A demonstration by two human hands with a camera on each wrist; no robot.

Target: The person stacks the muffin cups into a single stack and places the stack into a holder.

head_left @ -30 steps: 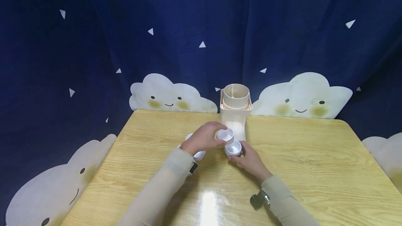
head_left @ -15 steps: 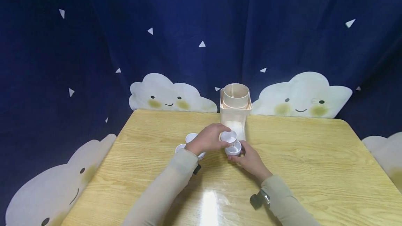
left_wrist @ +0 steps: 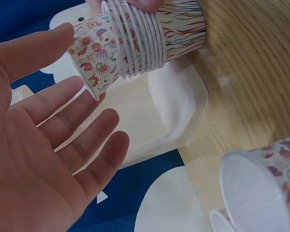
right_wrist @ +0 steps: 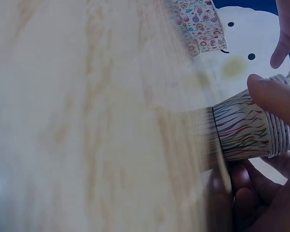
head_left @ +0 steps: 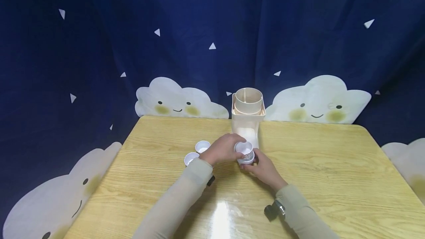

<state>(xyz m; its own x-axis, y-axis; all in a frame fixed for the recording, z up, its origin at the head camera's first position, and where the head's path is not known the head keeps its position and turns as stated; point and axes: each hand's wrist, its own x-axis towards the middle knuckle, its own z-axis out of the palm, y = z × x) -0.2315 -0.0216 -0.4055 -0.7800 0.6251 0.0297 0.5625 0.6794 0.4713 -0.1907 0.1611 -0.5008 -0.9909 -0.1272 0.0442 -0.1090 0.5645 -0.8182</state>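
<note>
With thumb and fingertips my left hand (head_left: 224, 149) holds a floral-printed paper cup (left_wrist: 93, 63) by its rim. The cup's base sits inside the top of a nested stack of paper cups (left_wrist: 140, 41), several white rims showing close together. The outermost cup at the bottom carries coloured wavy stripes (right_wrist: 244, 128). My right hand (head_left: 265, 170) grips this stack from the right side, thumb across the near side and fingers behind. In the head view the stack stands at the front of a beige holder (head_left: 247, 126), its lower part partly hidden by my hands.
The holder has a round, open-topped cylinder (head_left: 249, 102) at the back edge of the wooden table (head_left: 315, 165). Left of the stack stand more paper cups, one farther back (head_left: 202, 146) and one nearer (head_left: 190, 158), partly behind my left forearm. A dark blue curtain (head_left: 186, 25) hangs behind.
My left hand has moved right and slightly toward me, lowering the floral paper cup into the stack. The right hand has kept its grip in place. Cups at the left have come into view.
</note>
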